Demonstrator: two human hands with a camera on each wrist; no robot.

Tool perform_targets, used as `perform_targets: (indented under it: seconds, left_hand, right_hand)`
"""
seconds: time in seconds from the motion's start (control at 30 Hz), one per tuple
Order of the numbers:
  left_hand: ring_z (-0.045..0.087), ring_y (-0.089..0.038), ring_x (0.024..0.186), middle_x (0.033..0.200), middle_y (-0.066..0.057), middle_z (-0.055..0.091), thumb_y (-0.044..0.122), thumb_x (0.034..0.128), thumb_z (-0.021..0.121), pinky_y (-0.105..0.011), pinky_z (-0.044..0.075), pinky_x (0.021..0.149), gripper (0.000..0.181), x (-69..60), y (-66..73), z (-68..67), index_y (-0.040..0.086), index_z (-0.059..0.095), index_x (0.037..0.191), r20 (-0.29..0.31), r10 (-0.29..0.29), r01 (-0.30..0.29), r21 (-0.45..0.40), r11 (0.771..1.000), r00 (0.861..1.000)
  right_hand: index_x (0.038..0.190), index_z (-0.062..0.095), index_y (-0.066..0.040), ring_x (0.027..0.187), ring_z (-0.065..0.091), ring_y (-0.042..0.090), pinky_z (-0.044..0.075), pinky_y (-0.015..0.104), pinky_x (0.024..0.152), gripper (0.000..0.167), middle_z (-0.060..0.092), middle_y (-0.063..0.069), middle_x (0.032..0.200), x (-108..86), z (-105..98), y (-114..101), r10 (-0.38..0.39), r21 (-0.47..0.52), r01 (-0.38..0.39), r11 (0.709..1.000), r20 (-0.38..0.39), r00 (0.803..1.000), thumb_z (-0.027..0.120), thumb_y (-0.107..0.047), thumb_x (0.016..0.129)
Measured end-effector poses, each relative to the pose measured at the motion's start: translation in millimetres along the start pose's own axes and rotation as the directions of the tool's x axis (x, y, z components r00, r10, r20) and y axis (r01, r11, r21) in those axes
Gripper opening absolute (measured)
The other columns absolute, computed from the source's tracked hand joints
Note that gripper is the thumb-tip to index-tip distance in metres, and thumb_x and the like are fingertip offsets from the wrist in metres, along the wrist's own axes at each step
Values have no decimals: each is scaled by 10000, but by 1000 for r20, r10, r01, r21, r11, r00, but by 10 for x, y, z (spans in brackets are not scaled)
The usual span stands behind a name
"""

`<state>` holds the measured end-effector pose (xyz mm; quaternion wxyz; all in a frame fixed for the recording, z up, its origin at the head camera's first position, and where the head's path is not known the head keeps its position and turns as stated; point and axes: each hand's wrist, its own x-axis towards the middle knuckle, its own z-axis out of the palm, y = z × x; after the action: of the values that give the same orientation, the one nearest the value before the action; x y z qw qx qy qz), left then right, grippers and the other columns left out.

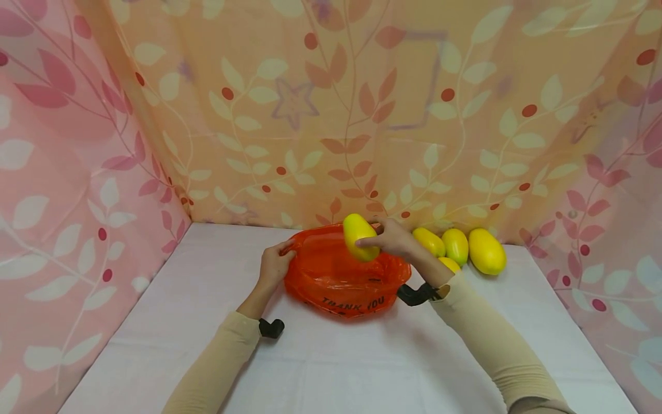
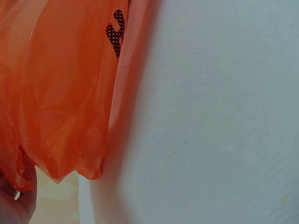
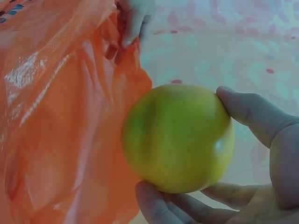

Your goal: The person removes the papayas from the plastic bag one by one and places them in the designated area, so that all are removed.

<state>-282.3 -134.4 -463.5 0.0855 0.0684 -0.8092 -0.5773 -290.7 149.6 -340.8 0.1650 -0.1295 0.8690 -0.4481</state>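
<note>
An orange plastic bag (image 1: 331, 270) printed "THANK YOU" lies with its mouth spread on the white table. My left hand (image 1: 275, 265) pinches the bag's left rim between thumb and fingers; the left wrist view shows those fingertips at its lower left corner. Over the bag's mouth, my right hand (image 1: 394, 237) holds a yellow mango (image 1: 359, 237), tilted. In the right wrist view the mango (image 3: 177, 139) is seen end-on, greenish-yellow, between the thumb and the fingers, in front of the bag (image 3: 56, 140).
Several more yellow mangoes (image 1: 487, 252) sit together at the back right of the table (image 1: 331, 368), partly behind the right forearm. A floral curtain (image 1: 351, 115) rises along the back and both sides. Black wrist mounts (image 1: 271, 328) stick out from the sleeves.
</note>
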Motion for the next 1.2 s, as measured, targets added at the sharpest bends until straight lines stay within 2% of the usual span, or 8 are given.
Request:
perform_targets:
  seconds: [0.23, 0.53, 0.83, 1.1, 1.2]
  left_hand:
    - [565, -284, 1234, 1289, -157, 645, 87, 916, 616, -397, 519, 968, 349, -5, 9, -16, 52, 659, 1260, -4, -5, 5, 17, 1000, 1000]
    - [575, -275, 1212, 1296, -152, 643, 89, 919, 612, -365, 529, 942, 354, 0, 5, -25, 50, 653, 1268, -5, -6, 6, 16, 1000, 1000]
    - [584, -273, 1193, 1291, -153, 646, 80, 915, 611, -315, 530, 912, 354, -32, 22, -42, 40, 654, 1264, -9, -12, 12, 1, 1000, 1000]
    - [562, -274, 1235, 1307, -145, 638, 87, 921, 611, -376, 520, 962, 355, -30, 15, -40, 53, 651, 1273, 0, -30, 30, 0, 1000, 1000]
    - [568, -273, 1218, 1305, -149, 638, 86, 919, 611, -331, 529, 929, 355, -24, 10, -37, 51, 652, 1270, 1, -25, 25, 3, 1000, 1000]
  right_hand:
    - [1461, 369, -71, 1057, 591, 310, 569, 367, 872, 757, 550, 218, 1250, -83, -105, -1, 7, -36, -7, 999, -4, 1000, 744, -315, 850]
    - [1485, 316, -67, 1088, 579, 337, 565, 384, 880, 814, 475, 236, 1341, -167, -245, 50, 44, 8, -44, 999, -25, 999, 743, -333, 846]
    - [1495, 298, -29, 1091, 570, 345, 561, 357, 868, 802, 479, 250, 1343, -312, -349, 30, -7, -1, 7, 1000, -42, 999, 724, -296, 870]
    - [1494, 316, -60, 1109, 565, 350, 544, 399, 911, 815, 484, 241, 1345, -397, -413, 65, 20, -46, -23, 999, -80, 997, 728, -358, 858]
    - [1491, 329, -74, 1109, 562, 355, 537, 415, 919, 806, 483, 245, 1343, -428, -439, 97, 15, -58, -21, 998, -94, 995, 728, -368, 856]
